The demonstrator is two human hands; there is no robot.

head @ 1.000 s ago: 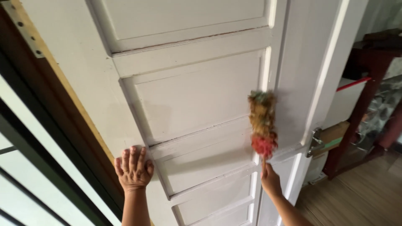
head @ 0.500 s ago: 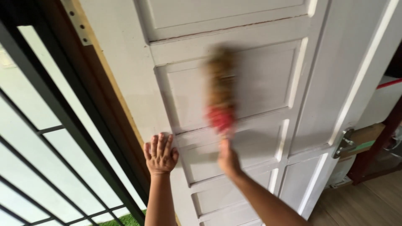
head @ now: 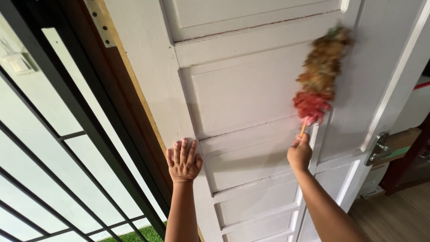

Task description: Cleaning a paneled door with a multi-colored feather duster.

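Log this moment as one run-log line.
left hand: flat on white door | right hand: grips feather duster, head on door's right side | door handle: untouched

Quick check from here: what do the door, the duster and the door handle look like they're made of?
Door: probably wood under matte white paint; raised panels, with brownish lines showing at the panel seams.
Duster, held in the right hand: fluffy feathers or synthetic fibre, brown and red, blurred; its thin stick looks like wood or cane.
Door handle: shiny silver metal, likely.
Left hand lies flat on the door.

Home entrance, white panelled door (head: 242,94), window grille (head: 67,134)
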